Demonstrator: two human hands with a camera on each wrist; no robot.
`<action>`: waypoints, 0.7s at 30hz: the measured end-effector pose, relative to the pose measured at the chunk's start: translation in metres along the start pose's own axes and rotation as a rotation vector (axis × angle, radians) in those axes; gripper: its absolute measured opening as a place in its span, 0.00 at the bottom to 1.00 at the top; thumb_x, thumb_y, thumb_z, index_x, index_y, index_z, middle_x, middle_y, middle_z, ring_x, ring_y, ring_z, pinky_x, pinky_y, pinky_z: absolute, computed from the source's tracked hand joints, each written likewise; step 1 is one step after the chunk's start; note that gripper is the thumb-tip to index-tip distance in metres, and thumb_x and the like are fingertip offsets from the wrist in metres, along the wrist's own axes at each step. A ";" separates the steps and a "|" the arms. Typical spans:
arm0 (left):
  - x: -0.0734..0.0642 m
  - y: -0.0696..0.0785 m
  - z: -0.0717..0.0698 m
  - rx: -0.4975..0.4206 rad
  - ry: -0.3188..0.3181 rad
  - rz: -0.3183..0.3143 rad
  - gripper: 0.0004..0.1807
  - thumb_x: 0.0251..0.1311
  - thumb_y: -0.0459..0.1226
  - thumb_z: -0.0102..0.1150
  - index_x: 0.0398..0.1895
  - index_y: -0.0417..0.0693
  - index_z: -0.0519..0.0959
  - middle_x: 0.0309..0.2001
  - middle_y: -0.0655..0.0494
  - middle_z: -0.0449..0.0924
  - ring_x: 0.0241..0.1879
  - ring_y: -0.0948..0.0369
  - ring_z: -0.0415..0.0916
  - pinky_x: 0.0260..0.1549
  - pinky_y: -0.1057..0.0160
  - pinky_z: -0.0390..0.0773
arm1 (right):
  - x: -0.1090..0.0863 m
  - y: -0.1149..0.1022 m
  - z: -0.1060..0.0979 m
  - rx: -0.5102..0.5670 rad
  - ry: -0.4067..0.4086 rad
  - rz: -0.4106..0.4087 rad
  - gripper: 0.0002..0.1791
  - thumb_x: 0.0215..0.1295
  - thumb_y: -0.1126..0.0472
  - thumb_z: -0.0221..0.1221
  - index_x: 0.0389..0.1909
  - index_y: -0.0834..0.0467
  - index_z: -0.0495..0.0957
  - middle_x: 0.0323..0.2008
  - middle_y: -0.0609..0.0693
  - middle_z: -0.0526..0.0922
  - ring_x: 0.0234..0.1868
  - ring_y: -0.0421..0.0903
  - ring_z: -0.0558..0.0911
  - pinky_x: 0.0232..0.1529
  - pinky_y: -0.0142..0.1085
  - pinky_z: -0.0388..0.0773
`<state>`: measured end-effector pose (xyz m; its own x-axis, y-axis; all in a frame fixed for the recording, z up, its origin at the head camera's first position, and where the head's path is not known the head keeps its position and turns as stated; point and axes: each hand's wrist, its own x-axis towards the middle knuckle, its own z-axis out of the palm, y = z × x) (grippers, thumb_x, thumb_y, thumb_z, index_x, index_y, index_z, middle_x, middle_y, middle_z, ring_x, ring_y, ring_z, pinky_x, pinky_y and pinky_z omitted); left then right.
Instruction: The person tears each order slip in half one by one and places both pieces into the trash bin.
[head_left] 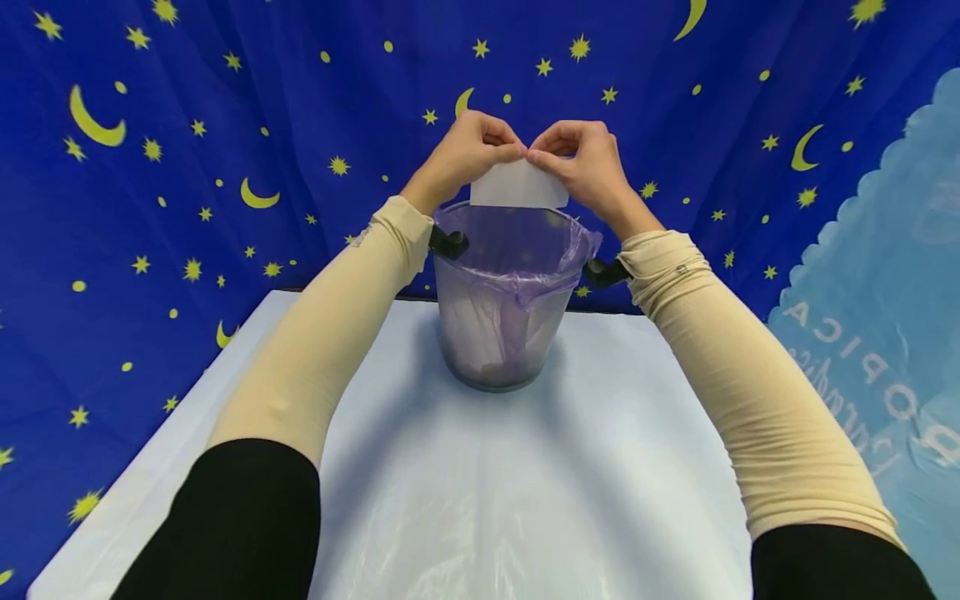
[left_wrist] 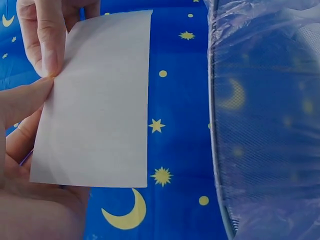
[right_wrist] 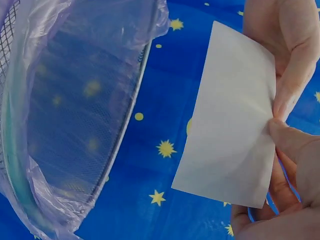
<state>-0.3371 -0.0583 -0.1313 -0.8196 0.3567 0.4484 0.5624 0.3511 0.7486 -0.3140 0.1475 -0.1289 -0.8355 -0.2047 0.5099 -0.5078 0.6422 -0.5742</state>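
Note:
A small white sheet of paper point(head_left: 517, 185) hangs from both hands above the back rim of a mesh bin point(head_left: 480, 317). My left hand point(head_left: 471, 154) pinches its top edge near the middle between thumb and fingers. Right beside it, my right hand point(head_left: 588, 162) pinches the same edge, and the two thumb tips meet there. In the left wrist view the paper point(left_wrist: 100, 105) is flat and blank, with the bin's rim off to the right. The right wrist view shows the paper point(right_wrist: 230, 120) uncreased, thumbs together at its edge.
A thin purple bag point(head_left: 532, 287) lines the bin and folds over its rim. The bin stands at the far side of a white-covered table point(head_left: 480, 483). Behind hangs a blue cloth point(head_left: 360, 83) with yellow moons and stars; a light blue cloth point(head_left: 885, 333) hangs at the right.

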 end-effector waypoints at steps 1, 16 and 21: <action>0.000 -0.003 0.002 -0.015 -0.006 -0.011 0.12 0.73 0.38 0.64 0.45 0.37 0.88 0.35 0.57 0.83 0.36 0.60 0.72 0.41 0.63 0.71 | -0.001 0.002 0.002 -0.003 0.000 0.004 0.16 0.72 0.46 0.66 0.47 0.54 0.89 0.46 0.48 0.90 0.47 0.40 0.86 0.45 0.31 0.80; 0.009 -0.009 0.005 -0.193 -0.024 -0.111 0.11 0.73 0.36 0.64 0.45 0.34 0.87 0.42 0.55 0.83 0.44 0.61 0.70 0.46 0.63 0.70 | -0.004 0.004 0.010 -0.059 0.116 -0.064 0.14 0.72 0.49 0.68 0.45 0.55 0.90 0.44 0.50 0.91 0.48 0.39 0.85 0.46 0.30 0.76; 0.008 -0.009 0.007 -0.200 -0.021 -0.115 0.08 0.72 0.35 0.65 0.40 0.38 0.88 0.39 0.58 0.82 0.42 0.62 0.70 0.43 0.64 0.68 | -0.009 0.006 0.011 -0.038 0.144 -0.101 0.14 0.71 0.49 0.68 0.43 0.56 0.90 0.42 0.51 0.91 0.46 0.39 0.85 0.45 0.28 0.76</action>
<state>-0.3481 -0.0522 -0.1379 -0.8733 0.3433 0.3456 0.4308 0.2129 0.8770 -0.3123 0.1455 -0.1438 -0.7403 -0.1637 0.6521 -0.5773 0.6517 -0.4919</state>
